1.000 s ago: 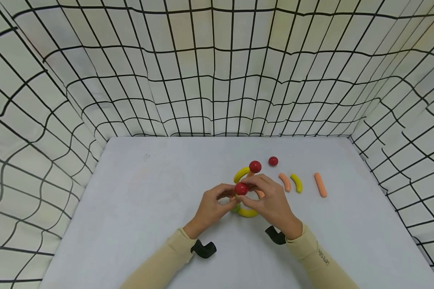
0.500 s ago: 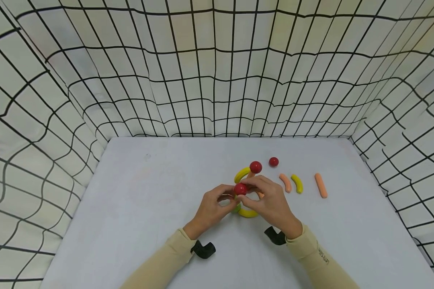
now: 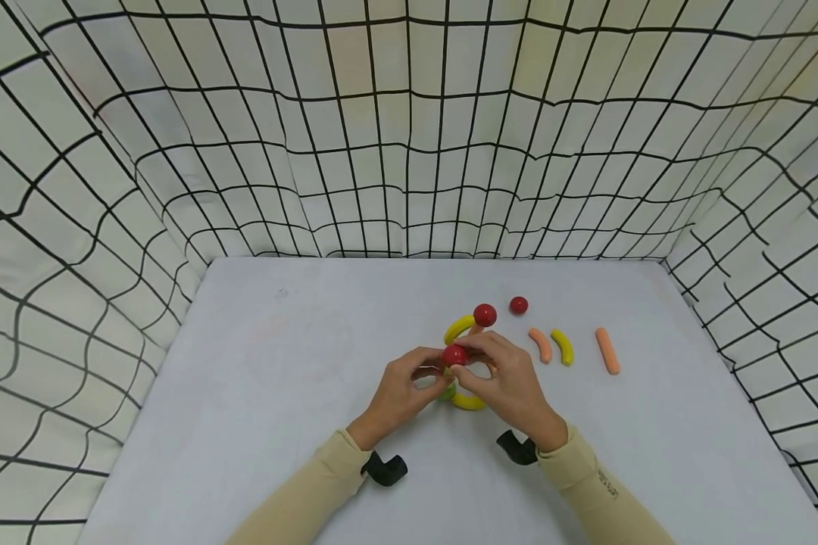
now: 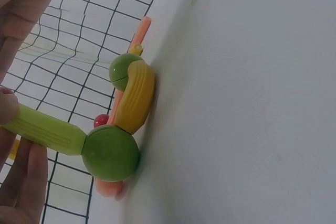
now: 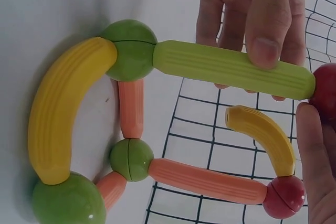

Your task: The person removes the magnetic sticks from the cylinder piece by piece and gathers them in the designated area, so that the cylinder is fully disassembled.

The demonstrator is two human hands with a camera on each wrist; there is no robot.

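My left hand (image 3: 402,390) pinches an upright light green stick (image 5: 210,66) of a ball-and-stick building toy, its thumb lying along the stick. At the top of that stick sits a red ball (image 3: 454,356), which my right hand (image 3: 511,382) holds with thumb and fingers. The stick's lower end meets a green ball (image 4: 110,153). From there a curved yellow stick (image 5: 58,108) leads to another green ball (image 5: 68,200), and a short orange stick (image 5: 131,108) to a third. Behind, an orange stick (image 5: 207,181) rises to a second red ball (image 5: 283,196), joined to a curved yellow stick (image 5: 265,132).
Right of the toy lie a loose red ball (image 3: 519,305), a curved orange stick (image 3: 540,345), a curved yellow stick (image 3: 562,347) and a straight orange stick (image 3: 607,350). Black net over pale walls (image 3: 423,166) borders the white table (image 3: 300,341).
Both hands keep nearly the same pose at the green stick and red ball. The whole head view has shifted slightly.
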